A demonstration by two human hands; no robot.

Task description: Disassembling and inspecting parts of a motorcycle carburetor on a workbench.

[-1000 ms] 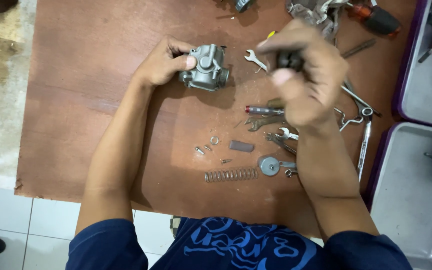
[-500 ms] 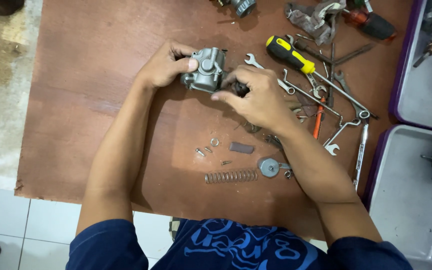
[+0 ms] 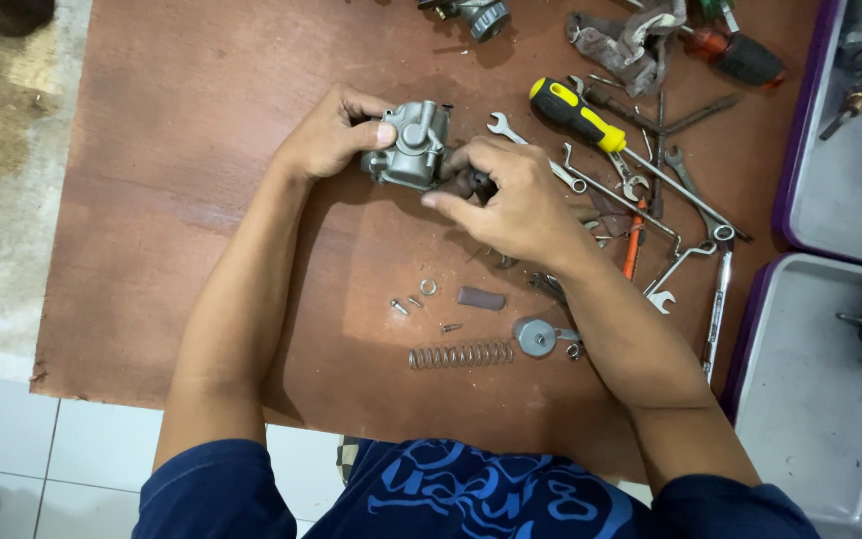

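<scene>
My left hand (image 3: pixel 329 135) grips a grey cast-metal carburettor body (image 3: pixel 411 146) from its left side, holding it on the brown board (image 3: pixel 202 200). Pressed against the body's right side, my right hand (image 3: pixel 511 200) pinches a small dark part (image 3: pixel 474 184) between thumb and fingers. Just below the hands lie a coil spring (image 3: pixel 461 354), a round metal cap (image 3: pixel 535 336), a short dark cylinder (image 3: pixel 480 298), a small ring (image 3: pixel 428 287) and tiny screws (image 3: pixel 399 306).
A yellow-and-black screwdriver (image 3: pixel 576 115), several spanners (image 3: pixel 650 190), an orange-handled tool (image 3: pixel 634 250) and a rag (image 3: pixel 626 40) lie at the right. Two grey trays with purple rims (image 3: pixel 820 399) hold engine parts at the far right. White floor tiles (image 3: pixel 12 459) sit below the board.
My right hand came down from above the tools, uncovering the screwdriver, and moved left onto the carburettor body with a small dark part. The left hand kept its hold.
</scene>
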